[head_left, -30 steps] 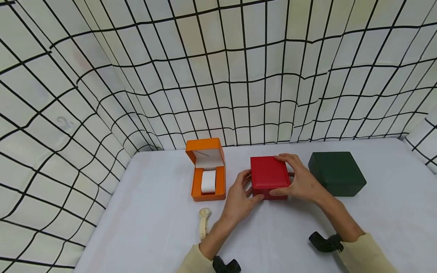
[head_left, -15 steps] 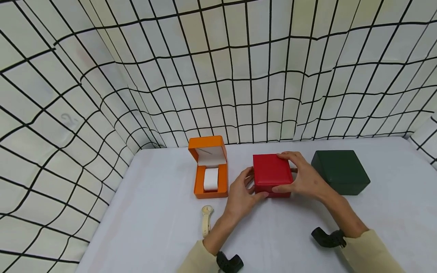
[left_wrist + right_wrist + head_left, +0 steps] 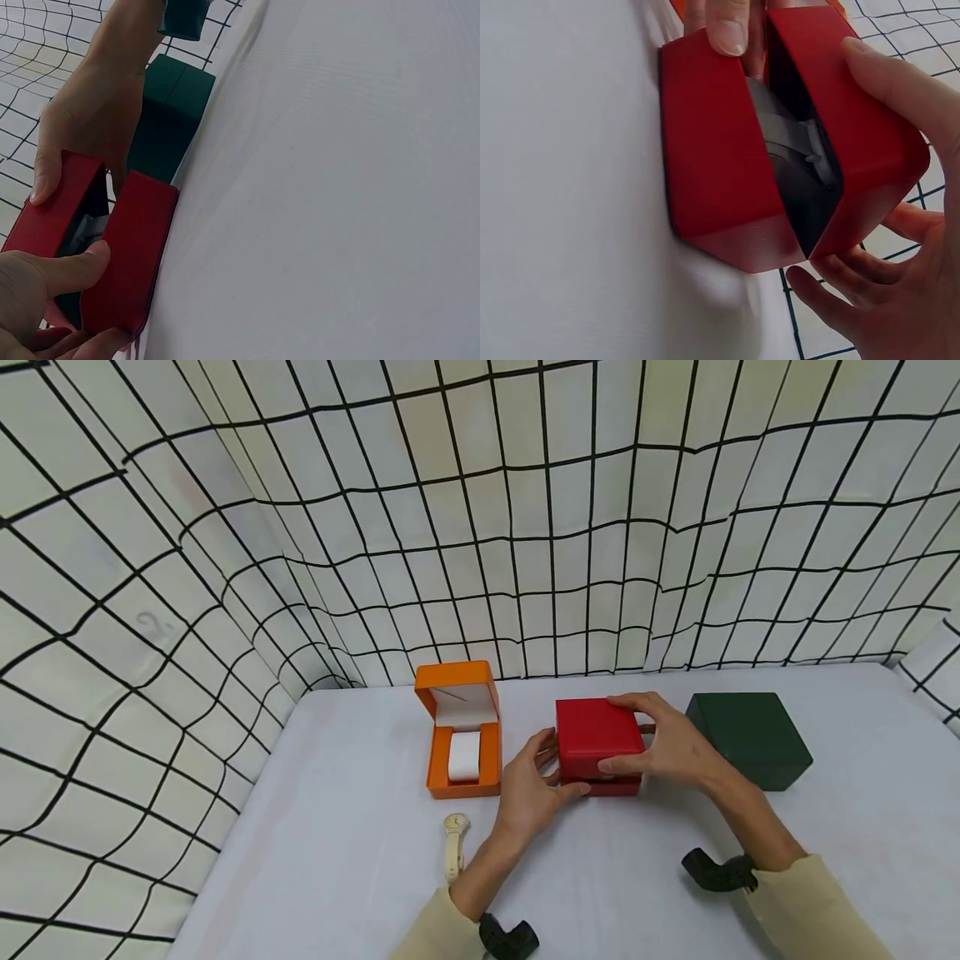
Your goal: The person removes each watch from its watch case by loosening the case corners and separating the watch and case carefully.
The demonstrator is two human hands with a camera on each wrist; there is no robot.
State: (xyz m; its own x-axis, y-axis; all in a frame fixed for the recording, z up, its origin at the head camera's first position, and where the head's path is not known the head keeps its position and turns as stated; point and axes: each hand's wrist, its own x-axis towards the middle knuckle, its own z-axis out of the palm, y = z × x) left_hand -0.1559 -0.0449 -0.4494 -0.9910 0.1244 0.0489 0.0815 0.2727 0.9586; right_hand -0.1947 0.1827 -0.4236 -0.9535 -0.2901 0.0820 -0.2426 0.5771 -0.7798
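White cloth (image 3: pixel 337 843); red box (image 3: pixel 596 731) between 2 hands (image 3: pixel 523 793) (image 3: pixel 671 747).

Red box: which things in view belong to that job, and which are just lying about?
Job in hand:
red box, partly open
its grey contents, partly visible
left hand
right hand

Probably just lying about, in neither hand:
open orange box
cream watch
green box

A: Order of boxes on the surface (image 3: pixel 337 860)?
B: Left to right: left box (image 3: pixel 463 791), centre box (image 3: pixel 596 727), right box (image 3: pixel 750 735). The backdrop (image 3: pixel 570 510) stands behind the surface.
A: Where are the watch and cushion?
B: The cushion (image 3: pixel 464 756) sits in the left box; the watch (image 3: pixel 454 843) lies before that box.
A: The hands?
B: Left hand (image 3: pixel 528 797): centre box's left side. Right hand (image 3: pixel 667 747): its right side.
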